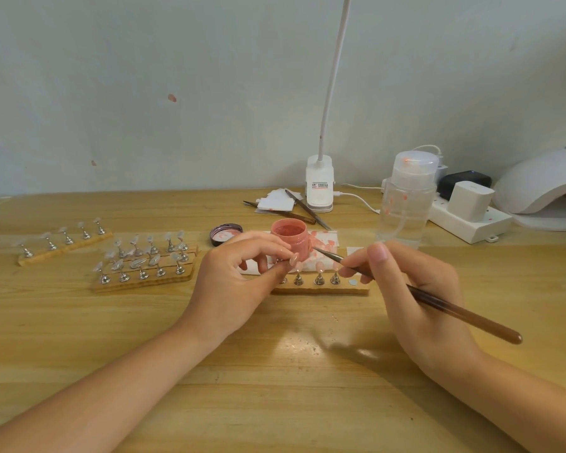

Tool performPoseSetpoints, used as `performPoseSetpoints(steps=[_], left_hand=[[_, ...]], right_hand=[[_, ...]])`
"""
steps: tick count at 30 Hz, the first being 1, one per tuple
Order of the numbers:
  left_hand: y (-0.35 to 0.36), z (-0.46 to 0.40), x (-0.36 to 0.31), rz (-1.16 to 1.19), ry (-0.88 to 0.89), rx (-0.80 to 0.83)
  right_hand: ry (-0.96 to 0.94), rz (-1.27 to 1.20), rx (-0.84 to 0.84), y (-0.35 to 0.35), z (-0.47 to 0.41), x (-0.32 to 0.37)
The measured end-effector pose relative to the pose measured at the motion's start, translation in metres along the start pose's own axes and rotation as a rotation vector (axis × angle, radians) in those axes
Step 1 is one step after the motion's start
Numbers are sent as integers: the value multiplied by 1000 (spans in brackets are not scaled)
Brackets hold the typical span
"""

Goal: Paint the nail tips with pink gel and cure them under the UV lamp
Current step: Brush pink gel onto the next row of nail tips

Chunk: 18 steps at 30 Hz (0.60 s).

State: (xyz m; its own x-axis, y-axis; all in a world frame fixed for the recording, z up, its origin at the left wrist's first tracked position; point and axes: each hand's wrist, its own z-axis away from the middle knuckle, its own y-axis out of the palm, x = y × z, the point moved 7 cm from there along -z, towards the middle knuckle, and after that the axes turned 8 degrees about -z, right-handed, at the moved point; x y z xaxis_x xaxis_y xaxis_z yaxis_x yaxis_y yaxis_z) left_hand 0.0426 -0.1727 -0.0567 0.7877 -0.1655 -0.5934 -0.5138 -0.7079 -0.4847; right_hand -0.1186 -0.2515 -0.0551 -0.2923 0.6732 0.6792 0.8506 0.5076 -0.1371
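Observation:
My left hand pinches a small metal stand with a pinkish nail tip on it, held just in front of the open jar of pink gel. My right hand grips a brown brush; its fine tip points left toward the held nail tip, a little short of it. Under my hands lies a wooden strip carrying several stands with pink tips and one bare magnet spot. The white UV lamp sits at the far right edge.
Left of centre lie two wooden strips with several clear nail tips on stands. The jar's lid lies beside the jar. A clear pump bottle, a clip lamp, a power strip, tweezers and stained paper stand behind.

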Motion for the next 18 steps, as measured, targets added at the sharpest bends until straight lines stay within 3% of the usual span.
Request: performPoseSetpoints(steps=[7,18], left_hand=[[1,0,-3,15,31,2],[2,1,1,25,65,-4]], right_hand=[[-133,149,52,12,0,10],[-146,163,76,14,1,8]])
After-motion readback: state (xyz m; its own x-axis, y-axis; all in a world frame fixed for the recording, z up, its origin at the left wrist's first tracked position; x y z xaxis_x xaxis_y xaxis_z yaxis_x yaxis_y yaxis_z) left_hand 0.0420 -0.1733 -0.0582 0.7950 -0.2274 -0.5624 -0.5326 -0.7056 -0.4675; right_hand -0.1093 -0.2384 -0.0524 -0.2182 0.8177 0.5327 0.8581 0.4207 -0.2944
